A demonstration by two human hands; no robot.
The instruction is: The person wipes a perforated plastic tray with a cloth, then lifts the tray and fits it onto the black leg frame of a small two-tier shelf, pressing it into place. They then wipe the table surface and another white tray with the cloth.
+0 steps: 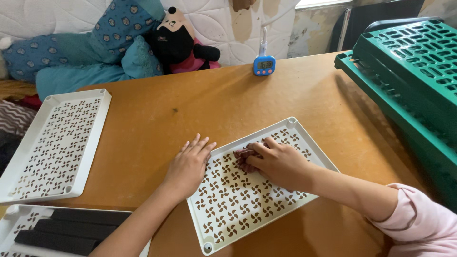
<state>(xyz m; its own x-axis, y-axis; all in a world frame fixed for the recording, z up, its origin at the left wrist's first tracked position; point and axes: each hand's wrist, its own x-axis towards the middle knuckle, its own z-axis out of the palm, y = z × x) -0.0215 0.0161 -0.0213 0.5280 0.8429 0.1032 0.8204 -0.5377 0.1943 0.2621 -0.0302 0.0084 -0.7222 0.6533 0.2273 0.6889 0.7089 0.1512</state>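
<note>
On the wooden bench (pixel 200 109), a white perforated tray (pixel 238 200) lies at an angle in front of the person, and the right hand (pixel 278 162) is closed around a small dark red cloth (pixel 243 157), pressing it on the tray's upper part. The left hand (pixel 189 164) lies flat with fingers spread, holding nothing, on the tray's left edge. A second white tray (pixel 52 143) lies well apart to the left, green crates (pixel 409 71) stand at the right, and a blue timer (pixel 264 65) sits near the bench's far edge.

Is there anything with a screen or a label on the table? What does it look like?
Small timer: stands at the far edge of the wooden table, in front of the white quilted wall; rounded blue case, grey screen, white stalk rising behind it.
No packages, labels or signs show.
</note>
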